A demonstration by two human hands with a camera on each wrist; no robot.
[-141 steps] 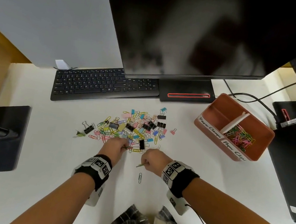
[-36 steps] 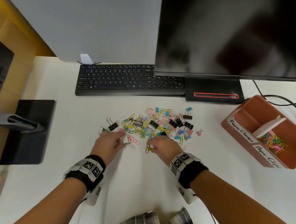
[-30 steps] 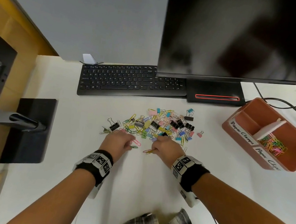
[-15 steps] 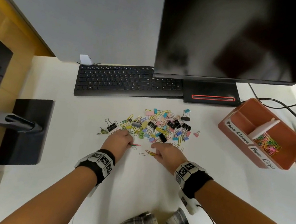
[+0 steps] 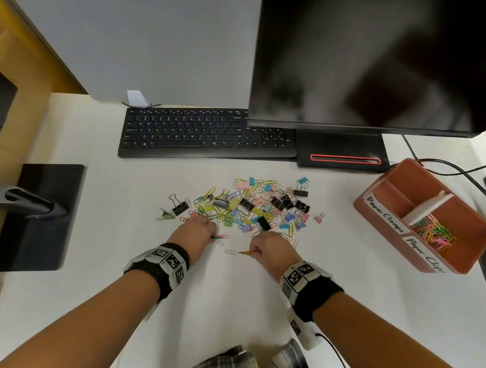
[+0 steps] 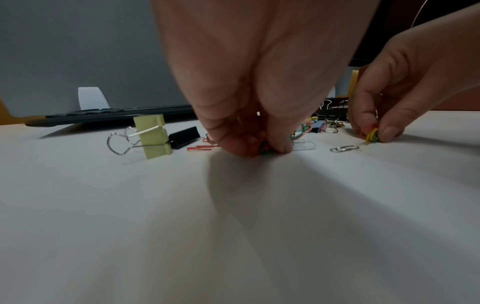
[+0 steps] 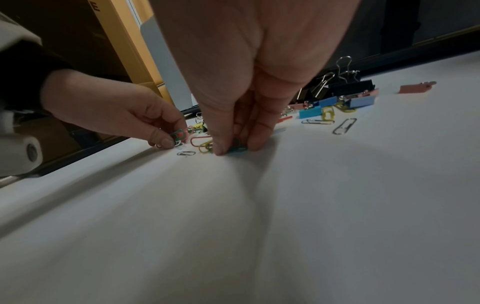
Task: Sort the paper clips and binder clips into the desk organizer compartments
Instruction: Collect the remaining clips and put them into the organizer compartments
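A mixed pile of coloured paper clips and binder clips [image 5: 251, 206] lies on the white desk in front of the keyboard. My left hand [image 5: 196, 233] [image 6: 259, 144] pinches a small bunch of green and red paper clips [image 6: 265, 149] against the desk at the pile's near left edge. My right hand [image 5: 270, 247] [image 7: 233, 144] pinches several paper clips [image 7: 237, 148], yellow, green and red, at the pile's near right edge. A silver paper clip [image 5: 230, 252] lies loose between the hands. The terracotta organizer [image 5: 386, 209] stands at the right, with coloured paper clips [image 5: 431, 235] in its right compartment.
A black keyboard [image 5: 205, 134] and monitor base [image 5: 341, 153] lie behind the pile. A second monitor stand [image 5: 40, 212] sits at the left. Cables [image 5: 454, 168] run behind the organizer. A yellow binder clip [image 6: 152, 136] stands left of my left hand.
Both hands have drawn back from the pile toward me, dragging paper clips along the desk. The silver clip now lies alone between them.
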